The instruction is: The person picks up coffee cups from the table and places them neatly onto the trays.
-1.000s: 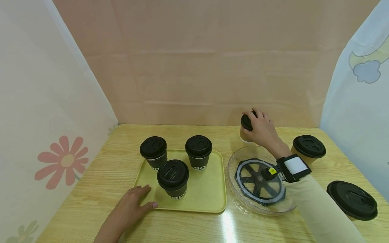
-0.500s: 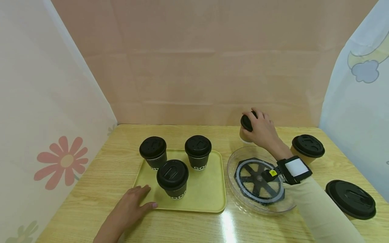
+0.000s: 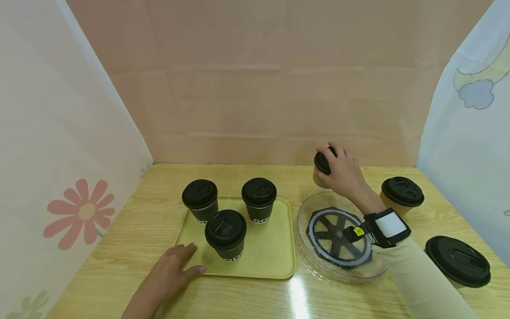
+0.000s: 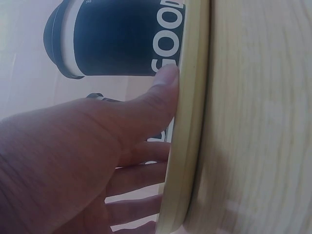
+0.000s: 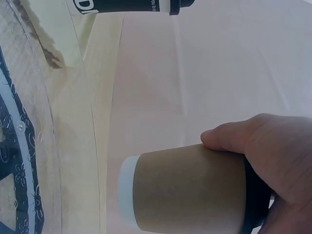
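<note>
At the back of the table, my right hand (image 3: 343, 173) grips a paper coffee cup (image 5: 190, 190) with a plain brown sleeve and black lid. It holds the cup from above around the lid, thumb along the sleeve in the right wrist view. The cup's white base shows close to the table's back edge. My left hand (image 3: 172, 269) rests on the front left corner of a yellow tray (image 3: 275, 261), fingers straight, thumb (image 4: 163, 92) on the rim. On that tray stand three black-sleeved cups with black lids: front (image 3: 226, 235), back left (image 3: 200, 200) and back right (image 3: 259, 199).
Right of the tray, a round clear plastic dish (image 3: 303, 248) holds a dark wheel-shaped pattern under my right forearm. Two more brown cups with black lids stand at the right, one farther back (image 3: 402, 192) and one nearer (image 3: 458, 261). A beige backdrop (image 3: 239, 88) closes the rear.
The right wrist has dipped slightly toward the person, with the hand still gripping the cup. The head view has shifted a little. My left hand keeps its place on the tray.
</note>
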{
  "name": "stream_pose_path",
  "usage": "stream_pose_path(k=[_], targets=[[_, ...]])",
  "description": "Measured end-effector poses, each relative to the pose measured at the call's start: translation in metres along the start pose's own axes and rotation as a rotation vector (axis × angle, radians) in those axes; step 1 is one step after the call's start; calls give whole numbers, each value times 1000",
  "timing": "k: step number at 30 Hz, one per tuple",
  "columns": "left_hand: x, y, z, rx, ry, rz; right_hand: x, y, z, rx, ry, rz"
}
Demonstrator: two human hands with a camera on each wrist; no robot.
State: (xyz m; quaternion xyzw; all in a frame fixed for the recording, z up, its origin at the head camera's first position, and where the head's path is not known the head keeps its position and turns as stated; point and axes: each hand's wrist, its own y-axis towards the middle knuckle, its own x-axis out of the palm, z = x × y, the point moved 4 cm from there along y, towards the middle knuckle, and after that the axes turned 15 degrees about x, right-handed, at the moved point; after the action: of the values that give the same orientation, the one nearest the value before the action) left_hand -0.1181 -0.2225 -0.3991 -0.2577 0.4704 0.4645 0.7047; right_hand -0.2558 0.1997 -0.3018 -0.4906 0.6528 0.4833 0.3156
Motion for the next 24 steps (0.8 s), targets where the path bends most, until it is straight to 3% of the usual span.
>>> stream_pose_path(k=[24], targets=[[1, 0, 0, -7, 1, 4, -8, -10, -7, -23, 6, 16]])
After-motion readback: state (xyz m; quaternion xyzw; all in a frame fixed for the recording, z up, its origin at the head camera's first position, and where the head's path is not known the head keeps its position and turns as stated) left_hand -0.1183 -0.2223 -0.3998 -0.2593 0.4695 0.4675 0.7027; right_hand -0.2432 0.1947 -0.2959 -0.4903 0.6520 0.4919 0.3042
